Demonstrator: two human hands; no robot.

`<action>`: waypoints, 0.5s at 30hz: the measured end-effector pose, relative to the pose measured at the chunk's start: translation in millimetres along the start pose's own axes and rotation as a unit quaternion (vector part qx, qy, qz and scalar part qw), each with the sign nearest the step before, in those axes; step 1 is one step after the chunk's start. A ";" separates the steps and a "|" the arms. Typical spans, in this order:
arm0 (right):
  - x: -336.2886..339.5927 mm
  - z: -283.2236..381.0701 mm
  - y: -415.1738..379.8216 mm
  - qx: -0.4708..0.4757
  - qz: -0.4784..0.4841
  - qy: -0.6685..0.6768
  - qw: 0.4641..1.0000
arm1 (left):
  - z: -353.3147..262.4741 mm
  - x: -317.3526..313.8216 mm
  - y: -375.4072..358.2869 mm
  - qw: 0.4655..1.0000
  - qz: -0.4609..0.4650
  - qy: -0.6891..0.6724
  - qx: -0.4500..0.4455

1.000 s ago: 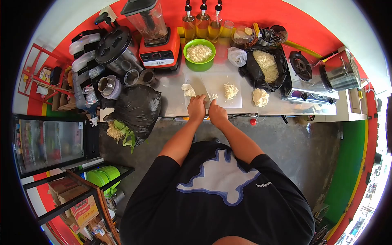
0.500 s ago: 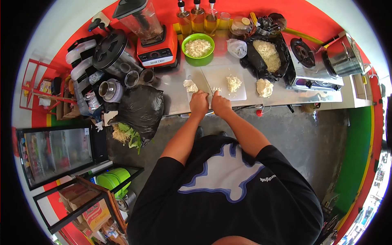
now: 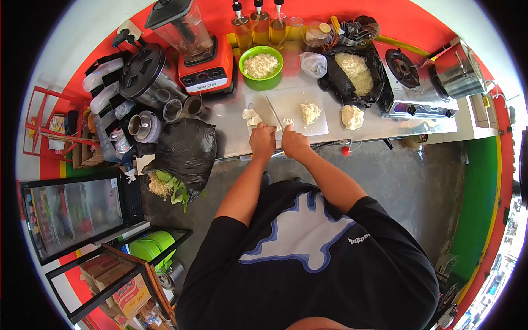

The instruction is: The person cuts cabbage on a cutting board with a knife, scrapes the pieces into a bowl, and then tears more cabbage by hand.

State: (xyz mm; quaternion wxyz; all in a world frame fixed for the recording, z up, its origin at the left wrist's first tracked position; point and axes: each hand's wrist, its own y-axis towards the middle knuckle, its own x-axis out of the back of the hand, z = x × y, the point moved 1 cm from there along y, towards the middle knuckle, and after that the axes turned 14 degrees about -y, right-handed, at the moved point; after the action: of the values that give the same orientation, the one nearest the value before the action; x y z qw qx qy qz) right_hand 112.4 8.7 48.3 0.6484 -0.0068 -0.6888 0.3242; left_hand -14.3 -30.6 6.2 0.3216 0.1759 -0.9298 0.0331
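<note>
On the white cutting board point(image 3: 316, 99), my right hand point(image 3: 296, 142) is closed around the handle of a kitchen knife point(image 3: 272, 107), whose blade points away from me and to the left. My left hand point(image 3: 263, 139) is just left of the blade, fingers bent and pressed down on a pale piece that looks like mushroom, mostly hidden under them. Beyond those fingers lies another cream-coloured piece point(image 3: 252, 117). Thin cut strips point(image 3: 287, 121) lie right of the blade, and a heap of pale shreds point(image 3: 311, 113) sits farther right on the board.
A green bowl point(image 3: 261, 80) of shreds stands behind the board, near a red blender point(image 3: 204, 77). To the right are a whole pale clump point(image 3: 352, 117), a black bag point(image 3: 374, 82) of shreds and a gas stove point(image 3: 421, 104). A black plastic bag point(image 3: 184, 151) sits left.
The whole view has shifted slightly left with the head. Both hands stay at the board, with the knife in nearly the same place and the food heaps looking alike.
</note>
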 end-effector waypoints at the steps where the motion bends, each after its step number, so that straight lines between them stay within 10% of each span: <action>1: -1.5 -0.7 -3.6 -0.005 0.010 0.006 1.000 | 0.7 0.2 -0.4 1.000 0.007 -0.004 0.017; 15: -5.7 -1.0 -12.2 0.003 0.011 -0.010 1.000 | 5.7 -2.2 -2.8 0.999 -0.021 -0.036 0.002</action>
State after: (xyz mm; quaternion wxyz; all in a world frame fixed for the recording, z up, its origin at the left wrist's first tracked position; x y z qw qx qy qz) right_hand 119.2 -3.0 48.7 0.6380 -0.0087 -0.6942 0.3332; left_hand -15.1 -33.6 0.2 0.2881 0.1975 -0.9368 0.0215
